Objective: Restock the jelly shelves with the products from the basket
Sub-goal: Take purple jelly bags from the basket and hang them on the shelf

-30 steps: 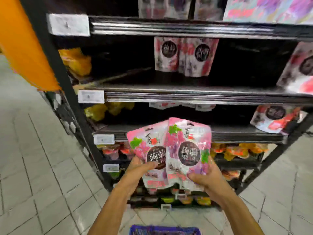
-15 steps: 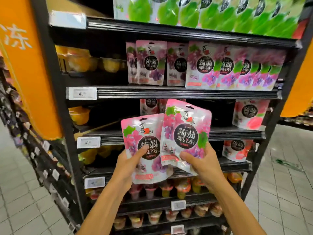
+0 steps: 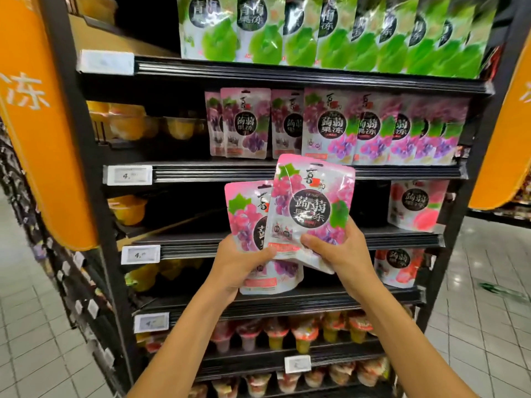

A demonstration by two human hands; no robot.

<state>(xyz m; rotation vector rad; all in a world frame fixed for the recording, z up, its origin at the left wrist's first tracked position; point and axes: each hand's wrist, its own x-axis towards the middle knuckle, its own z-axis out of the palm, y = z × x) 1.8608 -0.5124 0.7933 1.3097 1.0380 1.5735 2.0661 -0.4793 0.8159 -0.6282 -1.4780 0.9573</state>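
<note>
Two pink grape jelly pouches are held up in front of the black shelf unit. My left hand [image 3: 240, 262] grips the lower-left pouch [image 3: 247, 219] near its bottom. My right hand [image 3: 339, 251] holds the front pouch [image 3: 310, 208] by its lower edge, thumb across the front; this pouch overlaps the other. A row of matching grape pouches [image 3: 330, 127] stands on the shelf [image 3: 218, 170] just above my hands. The basket is out of view.
Green jelly pouches [image 3: 330, 33] fill the top shelf. Peach pouches [image 3: 413, 205] stand at the right of the middle shelves, yellow jelly cups [image 3: 126, 124] at the left, cup jellies [image 3: 304, 334] on the lower shelves. Orange side panels [image 3: 43, 124] flank the unit.
Both hands have lifted the two pouches from low near the basket up to the middle shelves. My view has tilted up, and the basket has dropped out of sight.
</note>
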